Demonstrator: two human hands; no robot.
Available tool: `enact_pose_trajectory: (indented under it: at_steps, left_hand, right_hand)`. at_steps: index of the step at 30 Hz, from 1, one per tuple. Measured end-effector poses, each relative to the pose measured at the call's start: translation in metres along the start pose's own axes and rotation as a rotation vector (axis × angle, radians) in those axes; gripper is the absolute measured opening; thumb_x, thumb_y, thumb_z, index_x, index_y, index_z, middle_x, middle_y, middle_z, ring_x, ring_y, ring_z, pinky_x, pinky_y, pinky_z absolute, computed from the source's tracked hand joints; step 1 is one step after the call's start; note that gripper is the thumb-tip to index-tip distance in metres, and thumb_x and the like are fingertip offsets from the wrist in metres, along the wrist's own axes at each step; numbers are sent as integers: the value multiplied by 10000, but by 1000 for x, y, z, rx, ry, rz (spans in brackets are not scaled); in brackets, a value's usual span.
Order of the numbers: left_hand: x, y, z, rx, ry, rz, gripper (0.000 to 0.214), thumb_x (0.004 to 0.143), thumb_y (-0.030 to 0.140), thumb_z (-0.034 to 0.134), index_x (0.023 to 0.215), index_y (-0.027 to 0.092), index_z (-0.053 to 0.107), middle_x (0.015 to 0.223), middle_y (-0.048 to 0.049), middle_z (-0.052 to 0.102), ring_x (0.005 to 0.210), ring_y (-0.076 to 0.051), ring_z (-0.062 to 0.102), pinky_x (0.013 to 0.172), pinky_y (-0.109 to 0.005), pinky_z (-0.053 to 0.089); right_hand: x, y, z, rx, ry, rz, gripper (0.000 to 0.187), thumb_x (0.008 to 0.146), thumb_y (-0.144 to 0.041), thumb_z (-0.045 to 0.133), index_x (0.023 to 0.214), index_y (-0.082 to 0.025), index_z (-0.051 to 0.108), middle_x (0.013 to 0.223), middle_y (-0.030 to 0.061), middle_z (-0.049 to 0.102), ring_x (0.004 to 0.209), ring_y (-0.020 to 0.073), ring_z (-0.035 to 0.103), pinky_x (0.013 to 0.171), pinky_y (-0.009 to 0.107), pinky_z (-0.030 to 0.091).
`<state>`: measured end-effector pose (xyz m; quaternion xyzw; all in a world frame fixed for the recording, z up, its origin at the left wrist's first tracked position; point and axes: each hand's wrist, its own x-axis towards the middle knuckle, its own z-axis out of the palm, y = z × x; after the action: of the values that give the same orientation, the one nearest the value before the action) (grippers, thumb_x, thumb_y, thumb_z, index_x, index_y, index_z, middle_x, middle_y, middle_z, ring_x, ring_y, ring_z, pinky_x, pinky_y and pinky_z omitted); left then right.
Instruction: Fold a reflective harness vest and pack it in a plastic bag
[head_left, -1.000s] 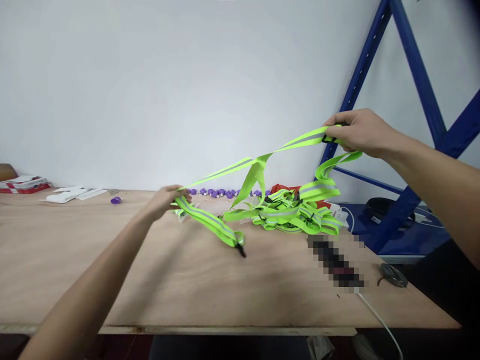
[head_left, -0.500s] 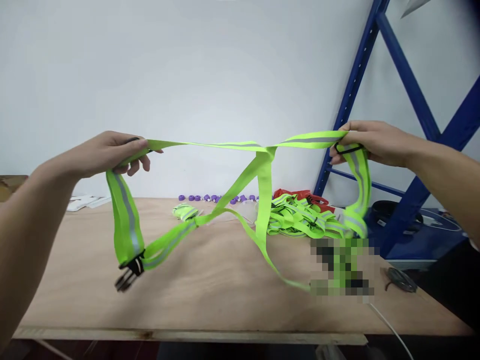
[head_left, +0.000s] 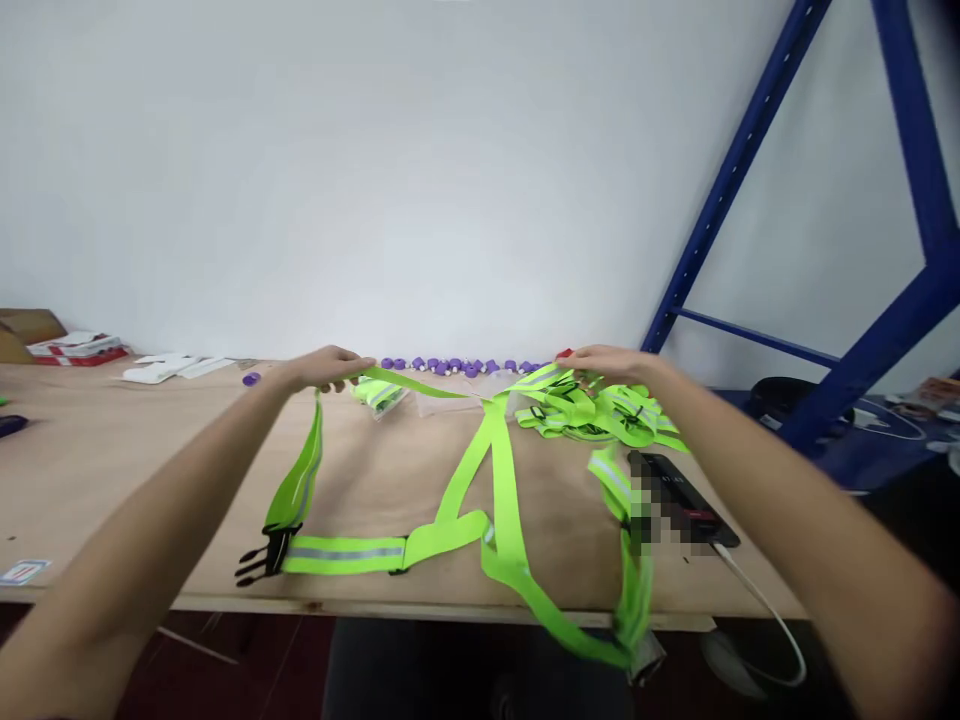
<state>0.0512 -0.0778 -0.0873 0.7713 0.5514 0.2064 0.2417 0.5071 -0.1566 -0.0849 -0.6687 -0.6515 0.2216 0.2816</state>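
Note:
Both hands hold up a neon-green reflective vest harness (head_left: pixel 507 490) made of straps with grey stripes. My left hand (head_left: pixel 330 368) pinches one shoulder strap at the left. At the right, my right hand (head_left: pixel 604 364) grips the other strap, its fingers partly hidden. The straps meet at a centre joint between the hands and spread downward. A black side-release buckle (head_left: pixel 271 555) hangs from the lower left strap. On the right side the harness droops past the table's front edge, blurred there.
A heap of similar green straps (head_left: pixel 630 415) lies behind my right hand. Purple rolls (head_left: pixel 450 366) line the wall. A phone (head_left: pixel 686 500) with a white cable lies at the right on the wooden table (head_left: pixel 187 440). A blue metal rack (head_left: pixel 739 180) stands at the right.
Both hands have moved lower in view and closer together with the harness. Its straps now hang down near the tabletop and the front edge. The camera view has shifted too.

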Motion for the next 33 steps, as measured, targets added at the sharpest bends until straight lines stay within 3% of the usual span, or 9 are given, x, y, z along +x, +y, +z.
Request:
enact_pose_trajectory:
  at_steps: [3,6,9,13,18,23,27,30,33]
  left_hand:
    - [6,-29,45,53,80,16,616,715,618,711,1125,159,706,1158,-187,718,1004,-367,689,787,-378,562]
    - [-32,-57,83,111,119,105,615,841,587,605,1295,173,630,1403,-166,592,1306,-384,529,1073,-471,435]
    - [-93,-72,129,255,77,406,489,1000,509,392,1381,270,583,1433,-54,588,1303,-292,562,1091,-416,454]
    - [-148,-79,173,392,-90,594,588,993,487,493,1549,367,345,1557,9,429,1407,-258,457,1110,-379,456]
    - [-150,-111,163,477,-87,637,635,975,450,524,1553,429,263,1557,35,400,1388,-266,473,1083,-404,483]
    - [-149,-154,140,495,-28,616,601,957,337,442,1521,485,299,1535,72,427,1373,-263,488,1080,-426,485]
    - [-147,-179,131,505,-17,578,641,911,317,448,1491,552,311,1510,100,460,1366,-284,496,1108,-489,447]
    - [-146,-164,133,523,68,576,656,909,303,437,1478,596,294,1491,126,485,1320,-291,551,1112,-534,432]
    - [-153,-101,161,487,187,639,681,927,305,471,1558,447,259,1535,38,456,1343,-302,529,1152,-524,388]
  right_hand:
    - [-2,31,37,-87,85,-15,302,793,-464,734,872,-180,670,1018,124,718,939,271,664,848,351,526]
    - [-46,72,48,-120,170,-31,272,894,-387,561,1065,-201,661,1214,115,682,1103,287,638,985,398,481]
    - [-104,118,57,-270,99,-78,377,855,-216,461,1165,-209,677,1223,93,693,1136,289,635,995,420,488]
    - [-146,158,79,-502,-108,-91,801,660,-19,438,1426,-222,549,1444,61,568,1321,287,516,1086,424,426]
    - [-151,167,79,-566,-133,-92,660,753,-84,508,1397,-206,589,1316,123,641,1153,313,585,1018,457,450]
    - [-169,174,45,-207,-124,-31,455,829,-398,637,1245,-227,702,1170,101,676,1038,289,638,934,428,516]
    - [-182,180,17,35,33,54,445,784,-536,697,1090,-218,759,1263,112,657,1049,295,661,860,398,572]
    - [-184,171,6,168,146,95,533,761,-509,733,1206,-219,691,1253,112,673,1027,287,685,845,401,593]
    - [-180,149,9,186,246,90,618,760,-419,724,1326,-216,578,1147,104,713,1009,271,702,817,371,604]
